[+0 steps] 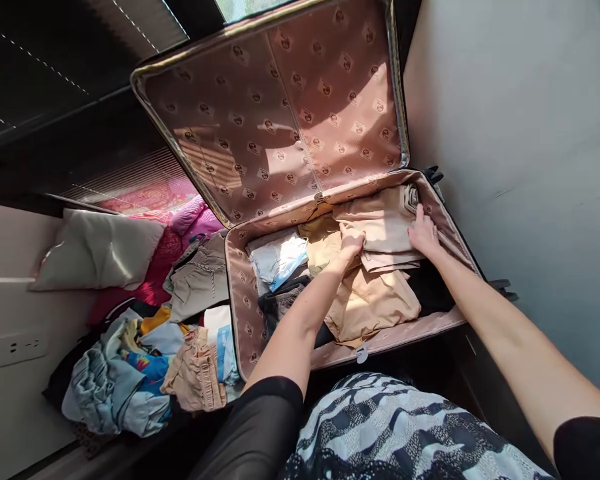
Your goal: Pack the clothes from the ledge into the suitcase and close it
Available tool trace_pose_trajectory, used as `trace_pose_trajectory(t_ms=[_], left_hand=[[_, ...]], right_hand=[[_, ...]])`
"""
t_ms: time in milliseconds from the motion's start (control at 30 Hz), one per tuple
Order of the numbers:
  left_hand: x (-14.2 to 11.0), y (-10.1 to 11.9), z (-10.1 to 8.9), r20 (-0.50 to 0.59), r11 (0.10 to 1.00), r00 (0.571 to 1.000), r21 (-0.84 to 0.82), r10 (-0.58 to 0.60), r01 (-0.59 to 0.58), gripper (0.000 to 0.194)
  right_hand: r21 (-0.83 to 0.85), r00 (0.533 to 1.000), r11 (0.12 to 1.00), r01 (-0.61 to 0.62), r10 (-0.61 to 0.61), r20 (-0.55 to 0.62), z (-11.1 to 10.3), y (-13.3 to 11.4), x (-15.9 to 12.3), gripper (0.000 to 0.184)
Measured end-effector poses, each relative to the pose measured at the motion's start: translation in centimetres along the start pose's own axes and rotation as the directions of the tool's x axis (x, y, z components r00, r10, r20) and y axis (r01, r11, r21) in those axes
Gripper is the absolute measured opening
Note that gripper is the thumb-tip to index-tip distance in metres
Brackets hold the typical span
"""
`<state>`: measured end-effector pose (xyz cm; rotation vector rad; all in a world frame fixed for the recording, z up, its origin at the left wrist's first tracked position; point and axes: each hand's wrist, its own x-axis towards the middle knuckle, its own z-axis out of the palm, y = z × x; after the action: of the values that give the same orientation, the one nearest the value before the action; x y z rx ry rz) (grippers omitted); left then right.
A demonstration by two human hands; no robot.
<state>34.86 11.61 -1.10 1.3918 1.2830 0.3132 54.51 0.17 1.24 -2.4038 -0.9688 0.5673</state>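
An open suitcase (pixel 246 327) with pink printed lining lies in front of me, packed with folded clothes. Inside it, at the upper right, is a folded beige garment (pixel 383 223). My left hand (pixel 353 241) is closed on its left edge, the fingertips partly hidden. On the right edge, my right hand (pixel 424 233) grips the same garment, thumb pointing up. Beneath it shows the edge of another pale folded piece (pixel 390 261). Nearer to me lies a tan folded garment (pixel 375 303). To the left are a yellowish garment (pixel 323 240) and a white-and-blue folded piece (pixel 280 257).
The raised suitcase lid (pixel 290 100) stands at the back. Left of the case are a heap of clothes (pixel 125 373), folded grey shorts (pixel 200 277) and a grey pillow (pixel 105 250). A pale wall (pixel 520 133) bounds the right side.
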Motion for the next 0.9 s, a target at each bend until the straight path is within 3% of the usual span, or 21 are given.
trace_pose_trajectory(t_ms=[33,100,167,233,300,467,600,700,767,833,900], left_hand=[[-0.6,-0.2,0.5,-0.050,0.984,0.998,0.177,0.030,-0.021,0.079],[-1.9,-0.6,1.5,-0.059,0.847,0.981,0.517,0.186,-0.129,0.090],[-2.9,-1.3,2.4,0.108,0.657,0.941,0.690,0.322,-0.304,0.099],[-3.3,-2.4,3.3,0.282,0.540,0.901,0.726,0.329,-0.424,0.100],[-3.2,-3.9,4.1,0.355,0.513,0.887,0.724,0.295,-0.460,0.093],[-2.7,-7.1,6.4,0.372,0.509,0.852,0.686,0.369,-0.520,0.086],[-2.4,-6.8,7.0,0.374,0.468,0.825,0.689,0.424,-0.553,0.077],[-3.5,-5.6,5.4,0.389,0.454,0.844,0.717,0.368,-0.529,0.073],[-5.5,-4.9,2.8,0.398,0.461,0.844,0.710,0.361,-0.532,0.068],[-8.3,-4.6,-1.5,0.380,0.524,0.818,0.633,0.431,-0.570,0.057],[-11.3,-4.8,-7.8,0.273,0.656,0.809,0.478,0.521,-0.584,0.043]], right_hand=[[-0.113,0.999,0.993,0.030,-0.034,-0.032,1.0,-0.1,-0.3,0.080],[-0.313,0.985,0.941,0.126,-0.155,-0.071,2.6,-0.5,-0.9,0.082],[-0.409,0.964,0.885,0.223,-0.263,-0.044,3.6,-1.0,-0.7,0.080],[-0.451,0.953,0.848,0.280,-0.302,0.023,4.5,-1.4,0.6,0.080],[-0.452,0.954,0.842,0.294,-0.289,0.083,5.4,-1.3,2.7,0.077],[-0.356,0.970,0.903,0.242,-0.218,0.107,8.2,1.6,7.0,0.071],[-0.300,0.974,0.928,0.222,-0.222,0.034,9.4,4.0,8.4,0.078],[-0.228,0.957,0.934,0.274,-0.289,-0.033,9.4,4.8,8.0,0.082],[-0.185,0.936,0.928,0.324,-0.343,-0.083,9.0,4.7,6.7,0.082],[-0.159,0.909,0.909,0.386,-0.404,-0.102,8.6,3.9,4.8,0.080],[-0.146,0.881,0.882,0.448,-0.463,-0.094,8.5,2.2,2.7,0.080]])
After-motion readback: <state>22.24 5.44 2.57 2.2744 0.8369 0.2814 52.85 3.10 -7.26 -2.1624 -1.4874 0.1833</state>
